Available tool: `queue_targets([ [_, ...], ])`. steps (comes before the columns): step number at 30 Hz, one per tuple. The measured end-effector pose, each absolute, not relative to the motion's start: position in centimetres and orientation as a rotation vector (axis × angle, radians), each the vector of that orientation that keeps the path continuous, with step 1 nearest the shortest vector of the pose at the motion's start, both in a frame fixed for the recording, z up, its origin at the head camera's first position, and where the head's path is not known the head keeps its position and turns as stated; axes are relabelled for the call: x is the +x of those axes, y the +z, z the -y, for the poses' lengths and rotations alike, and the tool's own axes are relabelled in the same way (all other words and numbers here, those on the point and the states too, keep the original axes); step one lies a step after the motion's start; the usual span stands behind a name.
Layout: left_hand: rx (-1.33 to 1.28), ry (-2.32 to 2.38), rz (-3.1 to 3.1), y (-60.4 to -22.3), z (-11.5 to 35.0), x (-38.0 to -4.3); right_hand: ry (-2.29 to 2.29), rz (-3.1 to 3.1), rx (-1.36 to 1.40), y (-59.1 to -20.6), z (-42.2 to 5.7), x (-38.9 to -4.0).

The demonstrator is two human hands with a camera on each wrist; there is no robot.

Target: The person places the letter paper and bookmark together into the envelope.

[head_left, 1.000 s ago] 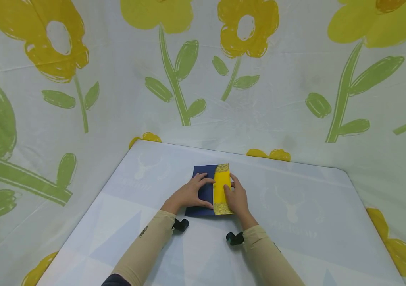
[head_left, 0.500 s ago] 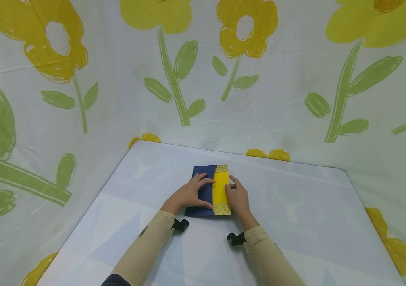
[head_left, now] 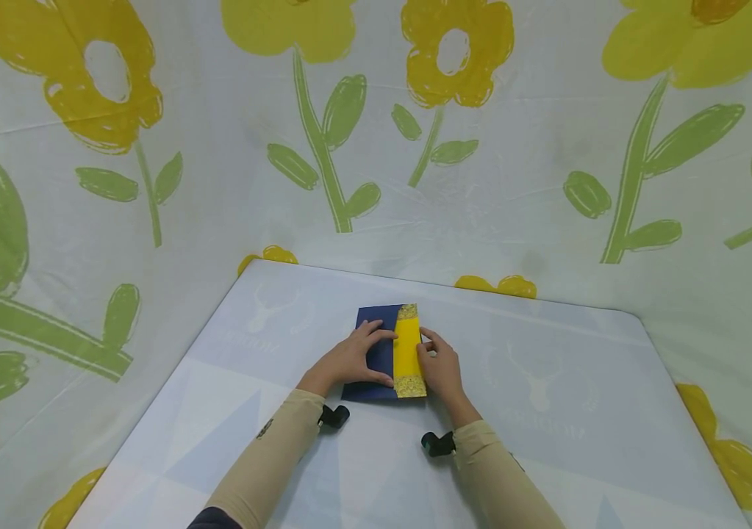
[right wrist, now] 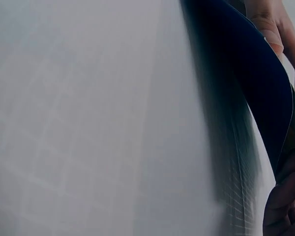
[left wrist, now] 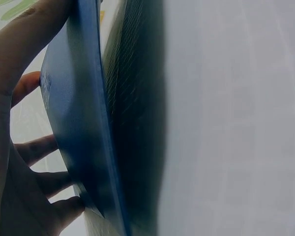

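A folded paper, dark blue with a yellow flap, lies on the table in the middle of the head view. Its blue part (head_left: 380, 355) is on the left; the yellow flap (head_left: 407, 349) on the right has gold speckled bands at both ends. My left hand (head_left: 348, 358) rests on the blue part, fingers spread, with index fingertip and thumb tip at the flap's left edge. At the flap's right edge, my right hand (head_left: 438, 367) pinches the paper between thumb and fingers. In the right wrist view, curled fingers (right wrist: 285, 199) meet the bowed blue sheet (right wrist: 265, 83).
The table (head_left: 574, 382) has a pale blue-and-white cover with triangles and antler prints. Behind it hangs a white curtain (head_left: 514, 213) with yellow flowers. Black wrist cameras, left (head_left: 334, 416) and right (head_left: 437, 444), sit just above the table.
The flap's right edge has shifted slightly left, so the yellow strip looks narrower. My right hand's fingers have moved along that edge and drawn in. My left hand has stayed in place.
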State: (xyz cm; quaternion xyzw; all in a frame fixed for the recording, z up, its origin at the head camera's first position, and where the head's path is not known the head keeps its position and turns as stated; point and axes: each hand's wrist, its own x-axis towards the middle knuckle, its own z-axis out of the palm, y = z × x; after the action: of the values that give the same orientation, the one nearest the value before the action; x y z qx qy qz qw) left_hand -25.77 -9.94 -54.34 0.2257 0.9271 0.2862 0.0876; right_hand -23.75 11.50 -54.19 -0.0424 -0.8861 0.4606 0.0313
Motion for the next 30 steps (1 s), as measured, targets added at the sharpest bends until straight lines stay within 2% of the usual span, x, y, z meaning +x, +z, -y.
queue_targets([
  [23,0.683,0.868,-2.743,-54.30,9.96,-25.65,1.434,2.702,-0.135,-54.62,-11.22,-23.46],
  [30,0.665,0.859,-2.758,-54.38,10.01,-25.72,1.594,2.692,-0.107,-54.11,-11.78,-23.23],
])
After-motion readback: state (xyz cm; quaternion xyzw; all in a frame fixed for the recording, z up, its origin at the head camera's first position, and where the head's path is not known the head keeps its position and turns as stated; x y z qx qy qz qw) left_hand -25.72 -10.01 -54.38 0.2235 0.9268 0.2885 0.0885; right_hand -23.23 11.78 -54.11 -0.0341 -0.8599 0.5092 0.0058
